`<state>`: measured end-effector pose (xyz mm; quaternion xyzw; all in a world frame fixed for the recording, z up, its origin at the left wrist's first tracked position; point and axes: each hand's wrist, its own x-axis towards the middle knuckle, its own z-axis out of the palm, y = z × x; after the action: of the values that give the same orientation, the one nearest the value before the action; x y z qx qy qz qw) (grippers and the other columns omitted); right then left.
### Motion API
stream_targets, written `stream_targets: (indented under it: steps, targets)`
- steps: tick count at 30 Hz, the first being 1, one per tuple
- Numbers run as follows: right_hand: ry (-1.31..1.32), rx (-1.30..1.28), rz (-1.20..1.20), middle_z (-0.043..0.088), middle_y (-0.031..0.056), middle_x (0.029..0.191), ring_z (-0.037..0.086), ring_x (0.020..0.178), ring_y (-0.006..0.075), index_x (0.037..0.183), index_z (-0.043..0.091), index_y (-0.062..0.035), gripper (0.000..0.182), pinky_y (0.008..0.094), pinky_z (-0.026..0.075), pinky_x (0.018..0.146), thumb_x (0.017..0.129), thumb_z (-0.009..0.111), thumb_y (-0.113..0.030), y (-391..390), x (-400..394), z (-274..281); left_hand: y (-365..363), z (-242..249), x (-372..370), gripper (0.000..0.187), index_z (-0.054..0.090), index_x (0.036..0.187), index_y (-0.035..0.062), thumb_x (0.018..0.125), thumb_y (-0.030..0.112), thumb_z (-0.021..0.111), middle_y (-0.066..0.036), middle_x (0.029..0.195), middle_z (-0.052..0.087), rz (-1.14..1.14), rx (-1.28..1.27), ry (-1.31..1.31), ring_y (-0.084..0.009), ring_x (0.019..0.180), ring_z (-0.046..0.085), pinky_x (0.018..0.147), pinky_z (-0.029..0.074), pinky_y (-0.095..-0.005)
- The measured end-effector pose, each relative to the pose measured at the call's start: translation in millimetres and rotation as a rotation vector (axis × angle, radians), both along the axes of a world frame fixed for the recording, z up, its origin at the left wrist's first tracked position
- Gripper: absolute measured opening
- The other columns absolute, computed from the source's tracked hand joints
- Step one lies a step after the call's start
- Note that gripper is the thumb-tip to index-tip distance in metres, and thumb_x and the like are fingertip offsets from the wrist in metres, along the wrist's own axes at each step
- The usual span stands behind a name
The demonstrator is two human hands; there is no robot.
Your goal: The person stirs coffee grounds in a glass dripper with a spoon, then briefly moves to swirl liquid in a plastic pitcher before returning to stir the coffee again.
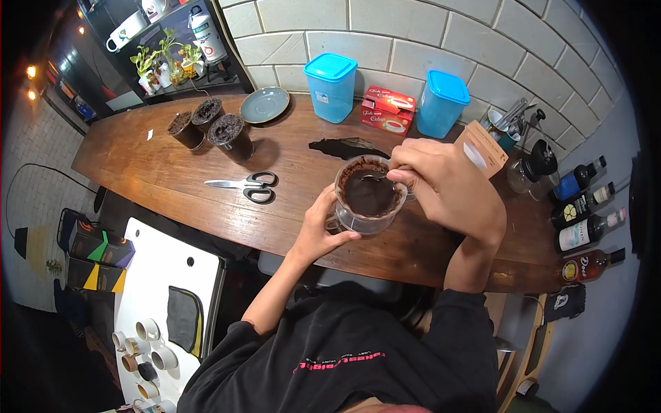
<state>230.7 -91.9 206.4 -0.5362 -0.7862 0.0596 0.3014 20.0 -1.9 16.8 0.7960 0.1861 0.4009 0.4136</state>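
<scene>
A clear dripper [367,223] with dark wet coffee in it and grounds along its inner wall stands near the table's front edge. My left hand [321,226] is wrapped round its left side, thumb along the front. Over its right rim, my right hand [441,180] pinches a small metal spoon [374,178], whose tip touches the dark liquid. A dark, ragged-edged flat piece [346,148] lies just behind the dripper. What stands under the dripper is mostly hidden.
Scissors [251,186], three glasses of dark grounds [231,138] and a grey plate [265,105] are to the left. Behind stand blue-lidded containers [330,93] and a red box [387,111]. A brown packet [482,148], a glass grinder [533,172] and bottles [580,233] are at the right.
</scene>
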Motion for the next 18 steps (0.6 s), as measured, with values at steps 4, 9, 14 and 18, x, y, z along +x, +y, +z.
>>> stream_targets:
  steps: [4, 9, 14, 18]
  targets:
    - [-0.029, -0.051, 0.026, 0.062, 0.0185, 0.085, 0.061, 0.085, 0.0386, 0.092, 0.060, 0.0021, 0.018, 0.0455, 0.048, 0.075, 0.093, 0.060, -0.016, 1, -5, -4, 1, 0, 1, 0.087, 0.050, 0.136, 0.0007, 0.068, 0.039, 0.089, -0.023, 0.142, 0.050, -0.017, -0.030, -0.021, -0.0388, 0.131, 0.051, 0.108, 0.043, -0.0452]
    - [-0.045, -0.101, 0.116, 0.060, 0.0171, 0.083, 0.060, 0.083, 0.0380, 0.089, 0.059, 0.0011, 0.019, 0.0449, 0.047, 0.074, 0.094, 0.058, -0.017, 1, -8, -1, 0, -2, 0, 0.087, 0.050, 0.136, 0.0018, 0.068, 0.039, 0.089, -0.022, 0.143, 0.050, -0.016, -0.047, -0.018, -0.0387, 0.132, 0.050, 0.109, 0.042, -0.0463]
    - [-0.015, -0.066, 0.126, 0.059, 0.0144, 0.081, 0.059, 0.079, 0.0357, 0.088, 0.060, -0.0006, 0.015, 0.0432, 0.048, 0.071, 0.092, 0.062, -0.015, -4, -13, 7, 2, -2, -1, 0.086, 0.051, 0.136, 0.0041, 0.068, 0.039, 0.089, -0.020, 0.146, 0.048, -0.018, -0.007, -0.007, -0.0386, 0.134, 0.048, 0.109, 0.041, -0.0477]
    - [-0.040, 0.057, 0.065, 0.058, 0.0116, 0.080, 0.058, 0.074, 0.0317, 0.090, 0.061, -0.0013, 0.013, 0.0407, 0.047, 0.064, 0.087, 0.068, -0.012, -10, -13, 10, 4, -3, -1, 0.087, 0.050, 0.137, 0.0051, 0.067, 0.039, 0.089, -0.020, 0.147, 0.047, -0.021, 0.008, -0.008, -0.0392, 0.134, 0.047, 0.109, 0.041, -0.0481]
